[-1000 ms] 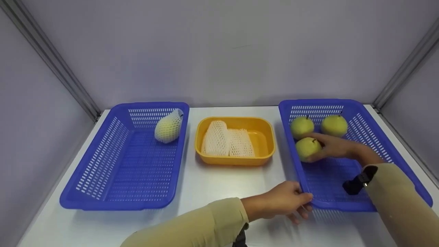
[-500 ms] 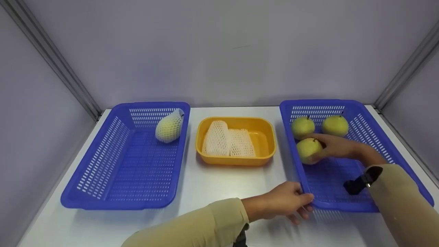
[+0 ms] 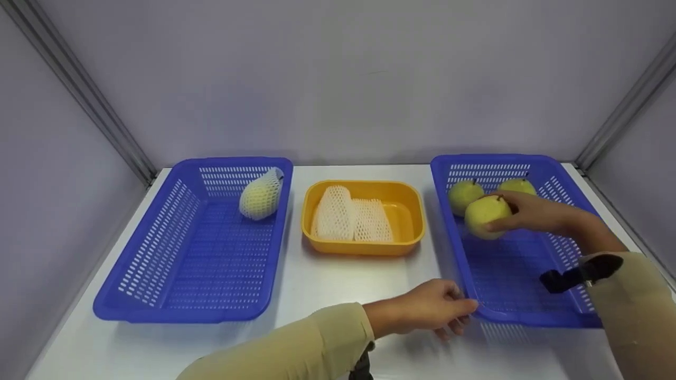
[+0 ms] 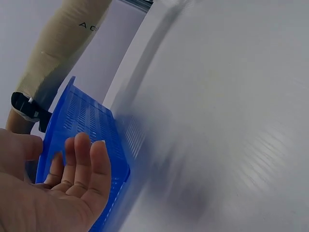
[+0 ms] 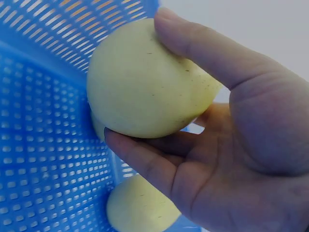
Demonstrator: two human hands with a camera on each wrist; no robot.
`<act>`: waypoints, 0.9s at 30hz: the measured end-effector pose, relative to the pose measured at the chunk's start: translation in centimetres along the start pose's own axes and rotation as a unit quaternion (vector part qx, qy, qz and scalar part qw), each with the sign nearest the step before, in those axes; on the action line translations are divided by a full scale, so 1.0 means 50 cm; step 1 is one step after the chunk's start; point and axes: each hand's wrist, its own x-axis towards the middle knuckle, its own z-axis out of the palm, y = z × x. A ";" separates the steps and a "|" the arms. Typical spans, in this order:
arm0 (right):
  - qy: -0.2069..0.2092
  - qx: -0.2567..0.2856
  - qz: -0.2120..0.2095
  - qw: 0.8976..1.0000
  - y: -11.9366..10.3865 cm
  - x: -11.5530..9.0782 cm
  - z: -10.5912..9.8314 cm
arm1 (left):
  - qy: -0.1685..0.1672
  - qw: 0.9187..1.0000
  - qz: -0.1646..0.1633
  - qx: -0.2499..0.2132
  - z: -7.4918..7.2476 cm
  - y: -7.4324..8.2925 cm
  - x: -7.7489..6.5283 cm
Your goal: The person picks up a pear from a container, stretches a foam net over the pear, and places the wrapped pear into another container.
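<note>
Yellow-green, a pear is filling the right hand, whose thumb and fingers are gripping its sides inside the right basket. Handling it well probably means keeping the hold gentle, rising straight, and clearing rim and other fruit before moving sideways. The left hand is sitting beside that basket's near left corner, fingers loosely bent, apparently gripping nothing; whether it is touching the rim, I cannot tell. Two more pears are lying toward the far end. Between the baskets, a tub is holding white nets; the left basket is containing one netted pear, far right.
</note>
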 end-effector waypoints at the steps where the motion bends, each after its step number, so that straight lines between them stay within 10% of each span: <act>1: 0.003 0.001 0.002 1.000 -0.003 -0.003 -0.002 | 0.001 1.000 0.004 0.008 -0.007 0.001 -0.004; 11: 0.005 -0.010 -0.014 1.000 -0.055 -0.038 -0.002 | 0.099 0.979 0.139 0.112 -0.106 0.001 -0.032; 18: 0.004 0.009 -0.032 0.999 -0.123 -0.056 0.029 | 0.190 0.955 0.215 0.071 -0.129 0.009 -0.026; 27: 0.010 0.016 -0.054 0.998 -0.205 -0.057 0.092 | 0.135 0.956 0.248 0.085 -0.118 0.020 -0.035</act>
